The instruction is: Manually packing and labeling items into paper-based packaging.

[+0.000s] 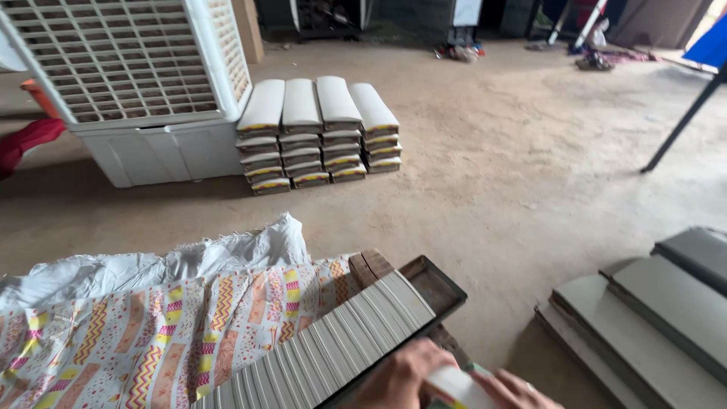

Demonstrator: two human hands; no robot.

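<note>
At the bottom edge my left hand and my right hand meet around a small white block, both gripping it. Only parts of the hands show. Just left of them a grey ribbed panel lies slanted over a cloth with a zigzag pattern. A dark shallow tray sits beyond the panel's far end, beside a wooden block.
Stacks of white padded pieces stand on the dirt floor next to a white air cooler. Grey boards are piled at the right. A dark metal leg slants at the far right. White sacking lies behind the cloth.
</note>
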